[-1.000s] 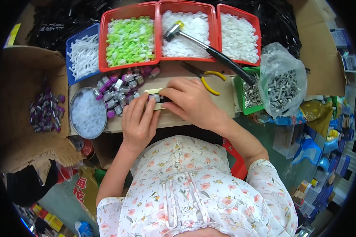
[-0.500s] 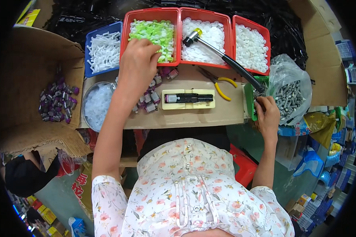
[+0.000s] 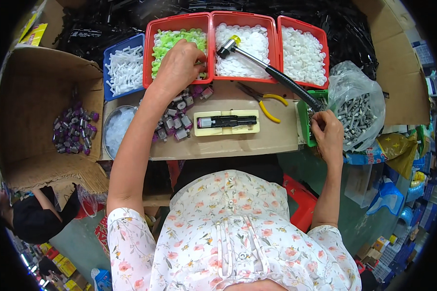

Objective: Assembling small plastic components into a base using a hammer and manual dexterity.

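Observation:
My left hand (image 3: 179,65) reaches into the red bin (image 3: 149,58) of small green and white plastic gears (image 3: 169,40). Its fingers are bent together near the bin's right wall, and what they hold is hidden. Over the green bin (image 3: 303,114) at the right, my right hand (image 3: 329,133) has thumb and fingers pinched among small metal parts; anything between them is too small to name. Between the hands lies a cream fixture (image 3: 201,131), with a black plastic housing (image 3: 235,121) and a small silver motor (image 3: 205,122) set in it.
A rubber-headed hammer (image 3: 281,77) lies across the bins of white parts (image 3: 303,56). Yellow-handled pliers (image 3: 269,109) rest behind the fixture. Loose motors (image 3: 176,121) lie by my left forearm, beside a round bowl (image 3: 119,128). A clear bag (image 3: 357,116) of grey pieces stands right.
My left hand has moved right and slightly down within the gear bin. My right hand has stayed at the green bin, its fingers drawn up slightly. The whole view has shifted a little.

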Action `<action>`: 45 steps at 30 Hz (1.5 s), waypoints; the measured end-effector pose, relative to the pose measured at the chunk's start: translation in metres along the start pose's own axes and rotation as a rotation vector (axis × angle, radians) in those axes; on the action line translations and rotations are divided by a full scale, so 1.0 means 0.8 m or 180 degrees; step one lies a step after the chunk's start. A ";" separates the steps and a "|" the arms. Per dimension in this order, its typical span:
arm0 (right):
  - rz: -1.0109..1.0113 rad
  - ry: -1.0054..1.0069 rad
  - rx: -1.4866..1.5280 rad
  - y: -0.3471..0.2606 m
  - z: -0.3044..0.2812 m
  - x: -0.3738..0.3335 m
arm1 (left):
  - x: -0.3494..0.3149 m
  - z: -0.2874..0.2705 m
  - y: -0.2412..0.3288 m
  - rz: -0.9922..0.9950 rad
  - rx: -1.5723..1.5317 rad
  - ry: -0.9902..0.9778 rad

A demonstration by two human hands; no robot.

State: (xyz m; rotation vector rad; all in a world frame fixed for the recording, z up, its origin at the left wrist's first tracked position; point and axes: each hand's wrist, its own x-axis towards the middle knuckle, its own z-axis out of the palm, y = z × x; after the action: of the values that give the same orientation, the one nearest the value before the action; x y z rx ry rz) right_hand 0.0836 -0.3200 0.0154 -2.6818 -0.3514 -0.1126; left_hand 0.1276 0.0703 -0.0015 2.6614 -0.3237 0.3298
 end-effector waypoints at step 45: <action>-0.1843 -0.0201 0.1512 -0.174 0.010 0.014 | -0.110 -0.017 0.106 0.0038 -0.2813 0.0234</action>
State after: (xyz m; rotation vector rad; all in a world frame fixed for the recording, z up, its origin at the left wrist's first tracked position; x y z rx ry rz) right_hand 0.0583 -0.1920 0.0660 -2.0534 -1.0262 -0.0994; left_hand 0.0184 0.0175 0.0189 1.7770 -0.3559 0.2148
